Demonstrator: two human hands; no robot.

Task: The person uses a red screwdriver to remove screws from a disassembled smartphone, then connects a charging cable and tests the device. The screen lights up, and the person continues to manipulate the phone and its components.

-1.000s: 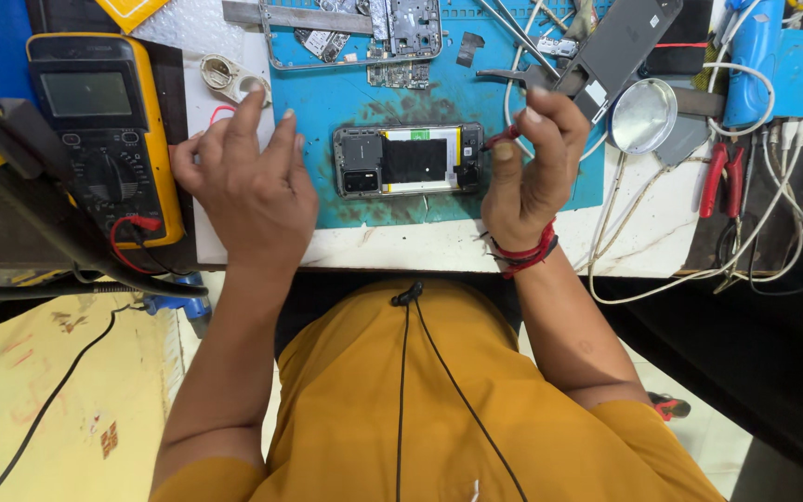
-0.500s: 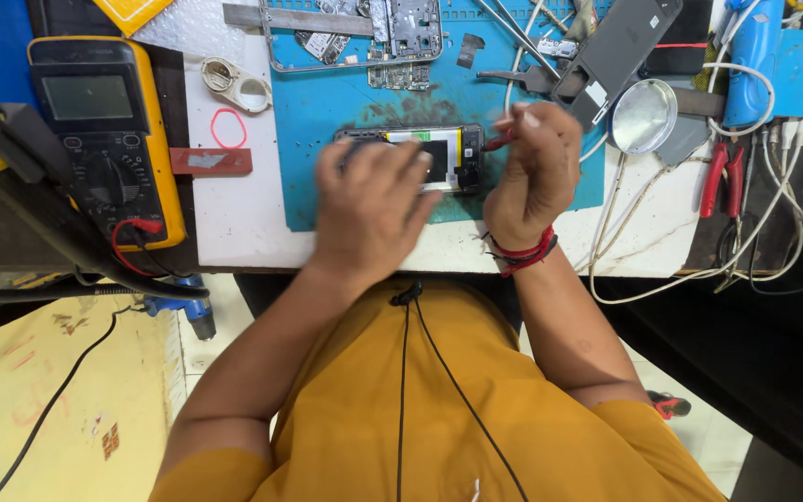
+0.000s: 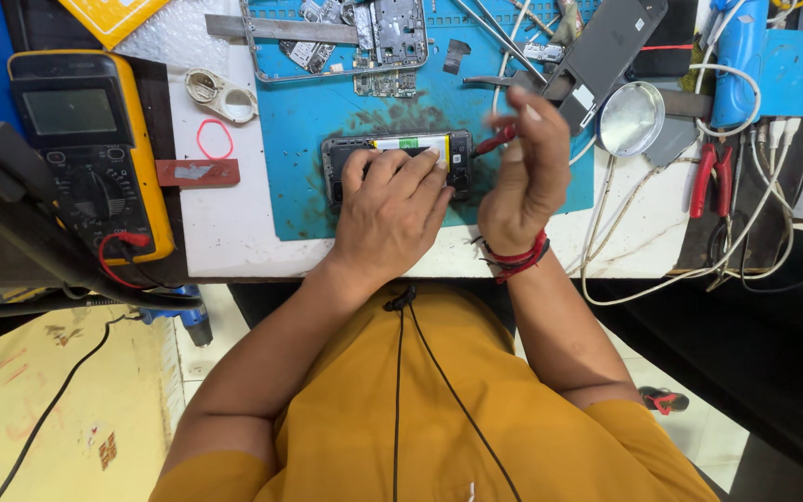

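An opened phone (image 3: 346, 153) with its back cover off lies flat on a blue work mat (image 3: 299, 186). My left hand (image 3: 390, 209) rests on top of the phone, fingers spread over its middle and lower edge. My right hand (image 3: 524, 172) is raised just right of the phone and pinches a thin red-handled tool (image 3: 493, 142) whose tip points at the phone's right end. A red band circles my right wrist.
A yellow multimeter (image 3: 85, 139) with red leads sits at the left. A stripped phone frame (image 3: 346, 37), tweezers and small parts lie at the back of the mat. A round magnifier (image 3: 631, 117), red-handled cutters (image 3: 706, 177) and white cables (image 3: 606, 270) crowd the right.
My left hand moved from the table left of the phone onto the phone itself. My right hand lifted slightly with the red tool.
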